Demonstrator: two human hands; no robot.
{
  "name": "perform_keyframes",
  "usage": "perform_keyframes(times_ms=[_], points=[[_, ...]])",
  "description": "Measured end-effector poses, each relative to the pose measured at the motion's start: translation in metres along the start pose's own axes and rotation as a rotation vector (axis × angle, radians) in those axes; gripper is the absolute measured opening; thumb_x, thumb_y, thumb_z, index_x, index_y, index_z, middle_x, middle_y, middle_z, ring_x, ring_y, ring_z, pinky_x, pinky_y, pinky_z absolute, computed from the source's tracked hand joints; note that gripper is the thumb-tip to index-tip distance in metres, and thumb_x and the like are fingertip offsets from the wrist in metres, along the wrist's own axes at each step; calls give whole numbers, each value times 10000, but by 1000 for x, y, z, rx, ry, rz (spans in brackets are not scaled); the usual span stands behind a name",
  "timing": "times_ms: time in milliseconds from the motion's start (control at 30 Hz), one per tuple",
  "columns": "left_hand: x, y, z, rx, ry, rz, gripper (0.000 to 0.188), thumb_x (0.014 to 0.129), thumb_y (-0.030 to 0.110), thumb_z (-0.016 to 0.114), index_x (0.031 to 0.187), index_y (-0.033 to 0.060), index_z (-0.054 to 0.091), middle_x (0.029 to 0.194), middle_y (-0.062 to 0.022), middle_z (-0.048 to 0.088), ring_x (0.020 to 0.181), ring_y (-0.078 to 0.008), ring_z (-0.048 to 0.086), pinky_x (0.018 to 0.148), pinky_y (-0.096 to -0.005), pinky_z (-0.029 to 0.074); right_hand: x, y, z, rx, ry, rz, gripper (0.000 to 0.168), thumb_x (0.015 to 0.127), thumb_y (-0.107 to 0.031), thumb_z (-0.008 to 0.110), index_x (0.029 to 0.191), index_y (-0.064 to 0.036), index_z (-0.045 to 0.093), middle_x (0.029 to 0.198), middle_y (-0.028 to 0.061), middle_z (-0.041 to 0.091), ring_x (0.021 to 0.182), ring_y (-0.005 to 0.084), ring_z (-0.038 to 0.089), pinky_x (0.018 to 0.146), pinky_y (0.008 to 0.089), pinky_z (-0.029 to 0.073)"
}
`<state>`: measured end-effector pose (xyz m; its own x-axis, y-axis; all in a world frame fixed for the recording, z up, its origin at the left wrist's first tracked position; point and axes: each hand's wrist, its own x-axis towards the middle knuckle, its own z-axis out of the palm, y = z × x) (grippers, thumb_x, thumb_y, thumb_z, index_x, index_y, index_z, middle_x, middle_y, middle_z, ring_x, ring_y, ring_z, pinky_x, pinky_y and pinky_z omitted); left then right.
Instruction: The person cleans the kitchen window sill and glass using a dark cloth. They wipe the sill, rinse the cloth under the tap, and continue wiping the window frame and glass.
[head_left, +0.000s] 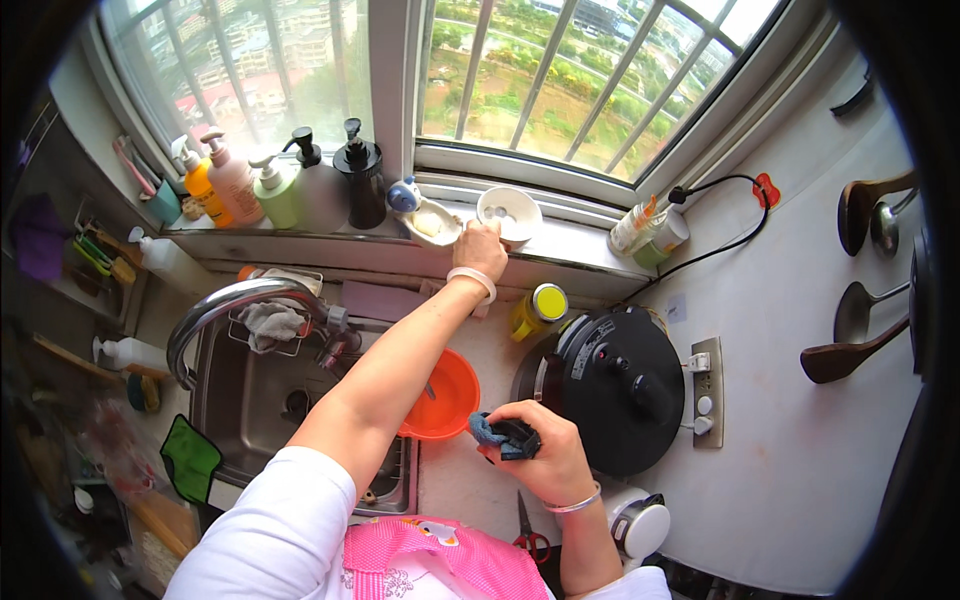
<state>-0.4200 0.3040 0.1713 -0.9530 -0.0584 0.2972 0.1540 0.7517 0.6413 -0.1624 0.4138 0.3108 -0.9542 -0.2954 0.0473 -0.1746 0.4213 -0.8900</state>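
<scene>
On the windowsill a white bowl (517, 210) holds small round things that I cannot make out. My left hand (480, 251), with a pale bangle at its wrist, reaches to the bowl's near rim; whether the fingers grip it is not plain. Beside it, to the left, stands a white dish with a blue-headed figure (405, 196) and a pale lump inside. Bunched in my right hand (551, 450) is a dark blue cloth (504, 436), held above the counter by the black electric pressure cooker (630, 390). An orange-red plastic bowl (450, 394) lies partly under my left forearm.
A steel sink (255, 412) with an arched faucet (225, 292) is at the left. Pump bottles (277, 195) line the sill. A yellow-lidded jar (549, 304) stands behind the cooker, red-handled scissors (531, 540) lie near my apron, and ladles (855, 311) hang at the right.
</scene>
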Motion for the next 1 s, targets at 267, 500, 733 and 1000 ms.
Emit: perform_keyframes(times_ms=[267, 500, 733, 1000], points=[[-84, 29, -126, -653, -156, 16, 414, 834, 184, 684, 1206, 32, 586, 844, -133, 671, 812, -197, 649, 703, -298, 506, -21, 5, 34, 164, 94, 90, 320, 701, 8, 753, 998, -30, 642, 872, 70, 662, 810, 137, 638, 747, 263, 511], [-269, -24, -260, -1648, -268, -675, 608, 908, 267, 654, 1434, 114, 388, 1160, -36, 580, 1008, -115, 571, 788, -242, 496, 0, -22, 143, -93, -42, -302, 477, 655, -47, 750, 1086, -19, 549, 1011, 183, 598, 1014, 377, 576, 849, 427, 470], [-341, -125, -280, -1457, 61, -801, 364, 835, 110, 708, 1156, 31, 554, 952, -91, 621, 867, -194, 651, 739, -331, 547, 52, -62, 173, -424, -647, -458, 695, 794, -367, 726, 1325, -16, 449, 1299, 263, 487, 1191, 393, 505, 972, 450, 440], [-453, -288, -213, 57, 147, -664, 314, 653, 49, 692, 952, 32, 596, 1021, -182, 527, 983, -395, 530, 853, -456, 448, 282, -230, -39, -432, 629, -832, 209, 881, -135, 625, 1072, -54, 648, 911, 83, 711, 699, 200, 639, 660, 317, 525]])
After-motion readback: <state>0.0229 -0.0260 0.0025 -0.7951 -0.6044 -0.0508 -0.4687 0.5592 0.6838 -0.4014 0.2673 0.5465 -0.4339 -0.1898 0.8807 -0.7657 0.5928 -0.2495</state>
